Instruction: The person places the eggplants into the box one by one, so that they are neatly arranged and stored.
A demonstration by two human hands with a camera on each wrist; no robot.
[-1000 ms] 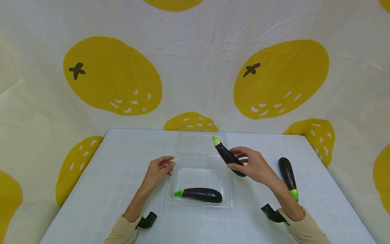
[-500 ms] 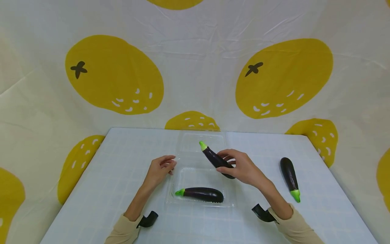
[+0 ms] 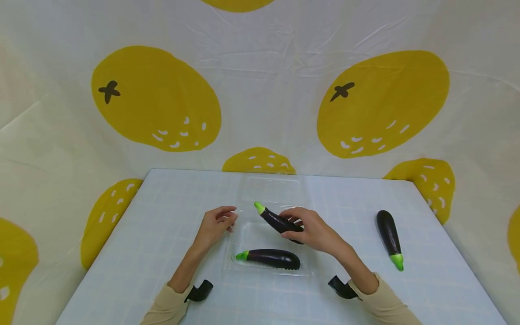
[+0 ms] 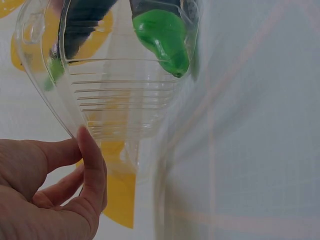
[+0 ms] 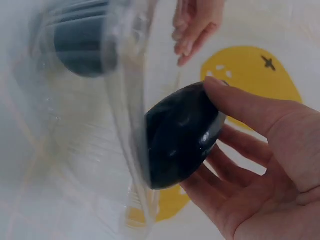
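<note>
My right hand (image 3: 310, 230) grips a dark purple eggplant (image 3: 274, 221) with a bright green stem end by its rounded end. It is tilted above the open clear plastic clamshell container (image 3: 248, 237). In the right wrist view, thumb and fingers curl around that eggplant (image 5: 182, 140), seen past the container's wall. A second eggplant (image 3: 274, 259) lies crosswise in the near part of the container, green tip to the left. At the container's left side is my left hand (image 3: 215, 225). The left wrist view has its thumb and finger pinching the clear rim (image 4: 70, 131).
A third eggplant (image 3: 388, 237) lies on the table to the right, green end toward me. The container's clear lid (image 3: 271, 186) is folded back toward the table's far edge. A pale checked cloth (image 3: 134, 271) covers the table. Behind hangs a curtain (image 3: 268, 99) with yellow fruit prints.
My right hand has carried its eggplant left and down, from the container's right edge to over its tray. The left hand has stayed at the left side.
</note>
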